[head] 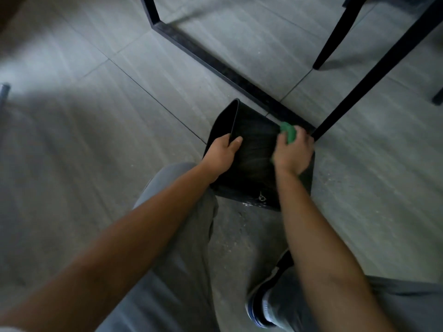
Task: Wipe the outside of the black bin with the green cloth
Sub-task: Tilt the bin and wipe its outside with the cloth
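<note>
bin: we've got the black bin (249, 149) tipped on its side on the floor (119, 116), mouth facing left, right up against the black table frame (215, 63)
left hand: our left hand (221, 153) grips the rim, thumb outside and fingers (236, 141) curled over the edge
right hand: our right hand (293, 152) is bunched around the green cloth (288, 131), pressing it on the upper wall near the base end
slip risk: only the rim is held, so a hard push could roll or skid the bin (smooth tile, probably)
snag risk: the thin black leg (359, 89) sits just beside our knuckles, easy to bang
missed bits: the floor-side wall is hidden, so we'd likely skip it without turning the bin
cloth: wadded small, might slide out
</note>
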Action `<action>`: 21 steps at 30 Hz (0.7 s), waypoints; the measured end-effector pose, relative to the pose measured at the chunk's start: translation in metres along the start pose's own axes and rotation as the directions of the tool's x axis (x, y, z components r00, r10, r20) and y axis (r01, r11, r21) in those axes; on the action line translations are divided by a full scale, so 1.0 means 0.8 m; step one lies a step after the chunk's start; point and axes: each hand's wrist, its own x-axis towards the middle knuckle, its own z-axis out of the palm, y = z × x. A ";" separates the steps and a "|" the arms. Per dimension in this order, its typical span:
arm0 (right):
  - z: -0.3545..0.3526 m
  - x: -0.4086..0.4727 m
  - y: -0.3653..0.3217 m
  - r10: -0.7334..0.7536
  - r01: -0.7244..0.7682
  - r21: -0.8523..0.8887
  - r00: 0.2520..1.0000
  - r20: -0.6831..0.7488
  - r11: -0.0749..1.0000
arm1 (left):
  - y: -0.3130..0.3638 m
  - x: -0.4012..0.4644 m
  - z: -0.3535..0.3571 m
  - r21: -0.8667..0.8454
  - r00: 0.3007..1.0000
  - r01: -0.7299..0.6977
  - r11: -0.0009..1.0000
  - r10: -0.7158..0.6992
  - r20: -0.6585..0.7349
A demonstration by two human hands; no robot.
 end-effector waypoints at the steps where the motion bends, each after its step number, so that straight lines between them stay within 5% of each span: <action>1: -0.008 0.016 0.033 0.145 -0.145 -0.018 0.989 -0.002 0.989 | 0.001 -0.002 -0.002 0.013 1.000 0.007 1.000 -0.007 0.009; 4: -0.027 -0.006 0.063 0.316 -0.318 -0.083 0.948 -0.032 0.944 | 0.002 -0.001 0.001 0.016 1.000 0.018 1.000 -0.018 0.019; 8: -0.014 -0.072 -0.040 -0.020 0.021 0.033 1.000 -0.022 0.999 | 0.008 0.005 0.023 0.006 0.999 0.030 1.000 -0.030 -0.034; 11: -0.002 -0.065 -0.081 -0.245 0.244 0.132 0.970 -0.014 0.961 | 0.005 0.008 0.028 0.017 0.999 0.008 1.000 -0.007 -0.053; 13: 0.000 -0.011 -0.047 -0.188 0.188 0.022 0.982 -0.009 0.982 | 0.003 0.004 0.023 0.046 0.998 -0.003 0.999 0.006 -0.067; 17: -0.022 0.033 0.067 0.282 -0.284 -0.151 0.959 -0.031 0.947 | 0.003 -0.004 0.007 0.075 0.998 0.017 0.997 -0.011 -0.070; 19: -0.025 -0.002 0.053 0.263 -0.265 -0.148 0.964 -0.032 0.953 | 0.004 0.001 0.009 0.087 0.999 0.014 0.996 -0.010 -0.037; 21: -0.016 -0.037 -0.006 0.078 -0.079 -0.064 0.997 -0.018 0.995 | 0.002 0.011 0.017 0.104 0.999 0.010 0.995 -0.006 -0.043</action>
